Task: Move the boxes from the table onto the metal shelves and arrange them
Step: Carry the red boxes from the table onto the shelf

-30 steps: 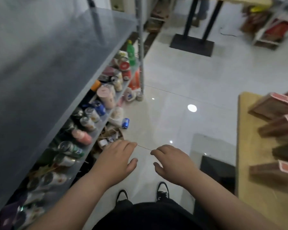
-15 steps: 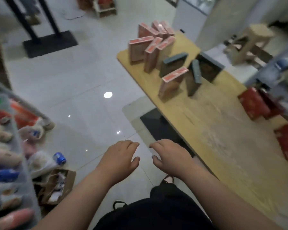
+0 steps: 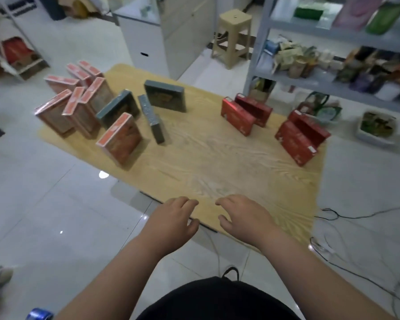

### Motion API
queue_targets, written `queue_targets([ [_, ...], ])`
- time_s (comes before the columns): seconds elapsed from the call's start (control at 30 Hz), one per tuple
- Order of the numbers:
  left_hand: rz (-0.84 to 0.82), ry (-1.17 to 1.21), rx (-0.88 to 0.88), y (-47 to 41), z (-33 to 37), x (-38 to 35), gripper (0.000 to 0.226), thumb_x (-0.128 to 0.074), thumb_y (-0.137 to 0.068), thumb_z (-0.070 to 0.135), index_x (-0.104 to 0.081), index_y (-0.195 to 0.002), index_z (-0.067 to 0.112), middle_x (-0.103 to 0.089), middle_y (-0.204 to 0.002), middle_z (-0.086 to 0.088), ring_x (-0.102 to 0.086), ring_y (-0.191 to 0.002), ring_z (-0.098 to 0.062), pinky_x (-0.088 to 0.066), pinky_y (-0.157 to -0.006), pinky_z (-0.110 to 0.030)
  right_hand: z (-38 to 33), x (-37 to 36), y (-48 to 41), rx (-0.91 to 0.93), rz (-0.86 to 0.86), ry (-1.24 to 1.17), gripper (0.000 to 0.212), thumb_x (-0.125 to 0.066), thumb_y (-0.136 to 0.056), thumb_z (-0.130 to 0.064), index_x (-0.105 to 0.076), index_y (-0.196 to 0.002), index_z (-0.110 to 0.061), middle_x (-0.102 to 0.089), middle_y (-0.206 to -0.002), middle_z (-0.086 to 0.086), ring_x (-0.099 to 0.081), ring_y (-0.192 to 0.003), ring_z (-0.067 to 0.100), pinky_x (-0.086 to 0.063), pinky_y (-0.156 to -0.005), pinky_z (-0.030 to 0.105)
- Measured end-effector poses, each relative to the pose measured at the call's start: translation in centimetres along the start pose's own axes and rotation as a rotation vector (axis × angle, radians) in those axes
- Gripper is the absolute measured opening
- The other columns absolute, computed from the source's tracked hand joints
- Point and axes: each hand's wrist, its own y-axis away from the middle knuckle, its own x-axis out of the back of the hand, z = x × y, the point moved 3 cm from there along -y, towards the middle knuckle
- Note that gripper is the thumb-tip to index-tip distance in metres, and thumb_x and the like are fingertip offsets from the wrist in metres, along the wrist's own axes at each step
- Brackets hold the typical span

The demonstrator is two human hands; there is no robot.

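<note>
Our left hand (image 3: 174,219) and right hand (image 3: 243,218) hover empty, loosely curled, at the near edge of the counter (image 3: 217,165). Bare wood lies ahead; the boxes (image 3: 120,140) look blurred.

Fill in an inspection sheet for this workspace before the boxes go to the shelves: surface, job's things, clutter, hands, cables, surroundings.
Surface: wooden table, bare in the middle.
Job's things: orange boxes clustered at left, three grey boxes beside them, four red boxes in two pairs at right; all on the table.
Clutter: blue can and white tray on the floor.
Hands: left hand and right hand over the near edge, fingers relaxed, holding nothing.
Cables: dark cables on the floor at right.
Surroundings: stocked metal shelves at right, plastic stool, white cabinet.
</note>
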Motion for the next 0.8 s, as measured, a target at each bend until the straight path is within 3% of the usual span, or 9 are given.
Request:
queue_targets([
  [0.3,-0.032,-0.009,-0.087,-11.1,5.6,-1.0,0.048,-0.047,-0.09,0.043,-0.06,-0.13,0.02,-0.064,-0.123,0.001,-0.061,-0.109,-0.025,-0.054,-0.081,-0.038,11.6,2.7,-0.7,-0.175,0.04,-0.104,0.044,-0.047,-0.1,-0.038,-0.049,-0.142,-0.024,-0.056,-0.137,-0.002,-0.049,-0.128,0.018,-0.05,-0.095,0.036],
  [0.5,-0.089,-0.01,-0.14,-19.2,4.4,-1.3,0.047,-0.055,-0.096,0.037,-0.05,-0.14,0.021,-0.056,-0.136,-0.001,-0.052,-0.123,-0.025,-0.047,-0.095,-0.038,16.6,2.8,-3.0,-0.33,0.092,-0.16,0.045,-0.048,-0.099,-0.038,-0.051,-0.141,-0.024,-0.055,-0.138,-0.002,-0.047,-0.13,0.018,-0.048,-0.098,0.034],
  [0.63,-0.111,-0.01,-0.17,-26.2,2.6,-1.1,0.054,-0.06,-0.093,0.032,-0.047,-0.143,0.017,-0.053,-0.139,-0.007,-0.049,-0.127,-0.03,-0.041,-0.101,-0.04,19.8,3.3,-4.9,-0.448,0.194,-0.12,0.046,-0.054,-0.095,-0.028,-0.054,-0.14,-0.017,-0.056,-0.137,0.003,-0.047,-0.129,0.023,-0.043,-0.101,0.036],
  [0.8,-0.078,-0.096,-0.256,-35.9,0.3,-0.4,0.066,-0.068,-0.084,0.021,-0.044,-0.144,0.009,-0.051,-0.136,-0.018,-0.047,-0.122,-0.041,-0.041,-0.102,-0.049,24.1,4.6,-7.6,-0.641,0.329,-0.072,0.048,-0.062,-0.084,-0.023,-0.057,-0.129,-0.008,-0.056,-0.126,0.014,-0.05,-0.122,0.033,-0.048,-0.099,0.047],
])
